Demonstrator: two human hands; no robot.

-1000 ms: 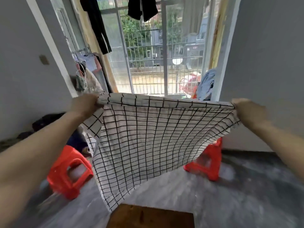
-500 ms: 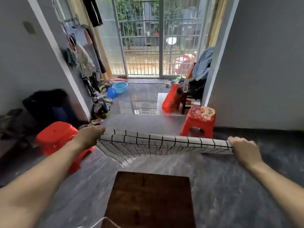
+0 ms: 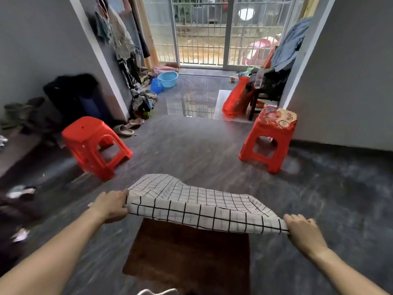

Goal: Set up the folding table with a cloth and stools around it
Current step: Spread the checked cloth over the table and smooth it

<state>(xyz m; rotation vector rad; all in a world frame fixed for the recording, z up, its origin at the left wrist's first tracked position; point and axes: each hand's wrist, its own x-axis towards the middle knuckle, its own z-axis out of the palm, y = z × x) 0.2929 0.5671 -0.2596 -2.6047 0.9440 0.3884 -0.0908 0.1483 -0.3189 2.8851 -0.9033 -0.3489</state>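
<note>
Both hands are curled tight, the left hand (image 3: 111,206) and right hand (image 3: 302,233) each gripping a near corner of the white black-checked cloth (image 3: 191,201). It billows above the dark brown wooden worktop (image 3: 187,254), apparently not touching it. Two red plastic stools (image 3: 93,143) (image 3: 270,137) stand well beyond.

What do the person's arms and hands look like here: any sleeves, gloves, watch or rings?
Both forearms are bare as far as the frame shows, with no sleeves in view. The left hand and right hand wear no gloves. No watch, bracelet or ring shows on either wrist or on the visible fingers.
</note>
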